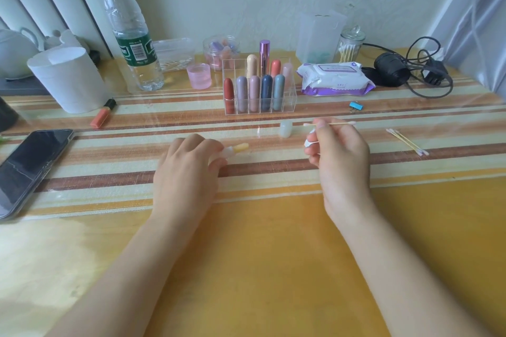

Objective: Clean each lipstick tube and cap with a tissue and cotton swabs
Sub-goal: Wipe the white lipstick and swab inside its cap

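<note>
My left hand (189, 169) holds an uncapped lipstick tube (236, 149) low over the striped cloth, its pale yellow stick pointing right. My right hand (338, 153) pinches a cotton swab (330, 124) held level, and a bit of white tissue (309, 142) shows under its fingers. A translucent cap (285, 128) stands on the cloth between the hands. Behind it a clear organiser (291, 98) holds several capped lipsticks. Two used swabs (408, 142) lie to the right.
A phone (30, 169) lies at the left edge, with an orange lipstick (102, 115) and a paper roll (68, 79) beyond it. Water bottle (131, 33), pink cup (199, 75), wipes pack (334, 78), swab jar (350, 46), black cable (410, 71) and blue clip (356, 106) line the back.
</note>
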